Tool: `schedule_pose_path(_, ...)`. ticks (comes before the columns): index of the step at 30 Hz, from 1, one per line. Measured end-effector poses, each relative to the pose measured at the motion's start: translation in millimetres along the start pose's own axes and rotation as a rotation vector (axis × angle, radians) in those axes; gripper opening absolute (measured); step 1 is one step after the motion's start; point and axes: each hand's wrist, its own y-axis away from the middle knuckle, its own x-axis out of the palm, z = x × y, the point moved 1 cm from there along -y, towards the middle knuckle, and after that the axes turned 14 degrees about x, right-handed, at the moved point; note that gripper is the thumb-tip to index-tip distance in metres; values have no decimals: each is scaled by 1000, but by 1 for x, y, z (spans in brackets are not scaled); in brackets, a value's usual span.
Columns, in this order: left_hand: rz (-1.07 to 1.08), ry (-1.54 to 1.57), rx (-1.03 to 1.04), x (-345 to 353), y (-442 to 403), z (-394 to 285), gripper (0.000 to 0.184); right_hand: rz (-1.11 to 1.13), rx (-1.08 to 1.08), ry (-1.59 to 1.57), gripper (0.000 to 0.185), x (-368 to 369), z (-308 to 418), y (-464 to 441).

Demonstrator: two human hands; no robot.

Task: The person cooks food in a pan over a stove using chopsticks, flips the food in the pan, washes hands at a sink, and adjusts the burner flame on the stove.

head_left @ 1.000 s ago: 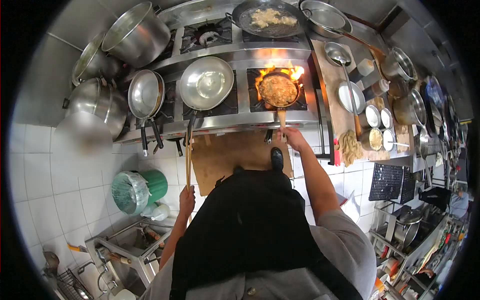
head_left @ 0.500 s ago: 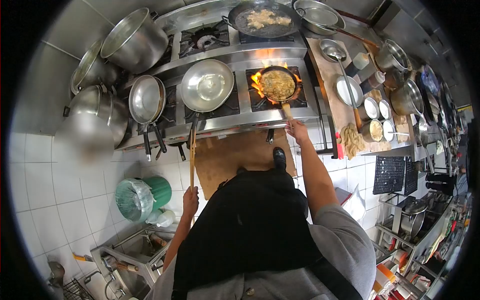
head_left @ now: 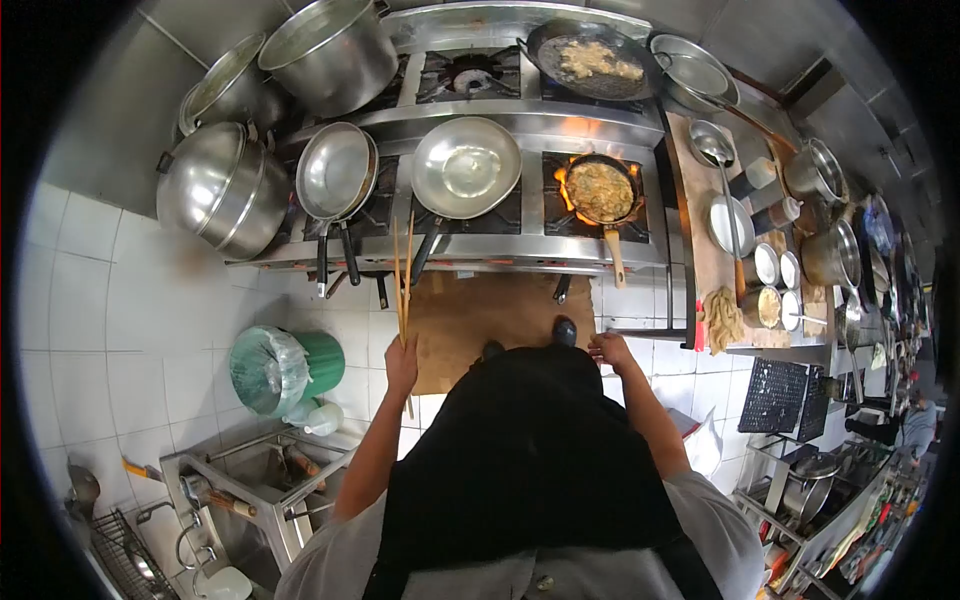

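Note:
My left hand point(head_left: 402, 368) is closed around a pair of long wooden chopsticks point(head_left: 403, 275), which point up toward the stove, their tips spread slightly apart. My right hand point(head_left: 608, 352) hangs beside the apron with nothing visible in it, its fingers loosely bent and apart. Above it, the wooden handle point(head_left: 614, 258) of a small frying pan sticks out over the stove's front edge. Browned food point(head_left: 602, 191) fills that pan, and flames point(head_left: 566, 193) lick around its rim. At the back burner, a wide dark pan point(head_left: 545, 57) holds pale, frying pieces.
A bare steel pan point(head_left: 466, 150) and stacked pans point(head_left: 335, 165) sit left of the flame. Large pots point(head_left: 330, 60) stand farther left. At right, a side table point(head_left: 684, 150) carries a ladle point(head_left: 711, 140), bottles and small bowls. A green bin point(head_left: 322, 362) is at left, near the sink.
My right hand has let go of the small pan's handle and drawn back toward my body. The chopsticks are still in my left hand, their tips now farther apart. The view has shifted.

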Motion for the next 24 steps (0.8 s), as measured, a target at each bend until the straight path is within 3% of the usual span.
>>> schedule_pose_path(2, -31, -86, -30, 2, -26, 16, 37, -41, -151, 166, 32, 16, 13, -2)
schedule_pose_path(5, -255, 43, 53, 13, -71, 24, 36, 102, -196, 206, 33, 45, 36, 12)
schedule_pose_path(7, -309, -30, 80, 21, -105, 46, 36, 142, -154, 314, 32, 62, 44, 18)
schedule_pose_path(9, -259, -173, 60, 19, -127, 27, 39, 127, -217, 511, 32, 68, 43, 17)
schedule_pose_path(12, -224, -46, -21, 27, -146, 3, 44, 8, -375, 732, 33, 65, 38, 19)
schedule_pose_path(15, -162, -195, 8, 57, -176, 92, 47, -58, -482, 783, 32, 53, 34, 15)
schedule_pose_path(16, -94, -154, 97, 58, -179, 82, 49, -24, -382, 669, 32, 49, 38, 19)
schedule_pose_path(18, -17, -81, 10, 60, -182, 58, 49, 38, -173, 438, 30, 31, 35, 33)
schedule_pose_path(19, 28, -40, -33, 60, -184, 50, 49, -45, -208, 530, 31, 19, 24, 23)
schedule_pose_path(20, 147, 271, -129, 68, -189, 69, 49, -131, -243, 623, 33, 5, 12, 13)
schedule_pose_path(23, 243, 381, -326, 69, -185, 25, 46, -104, -410, 721, 30, -23, -8, 21)
schedule_pose_path(24, 268, 353, -297, 71, -184, 18, 42, -104, -222, 560, 28, -24, -9, 30)
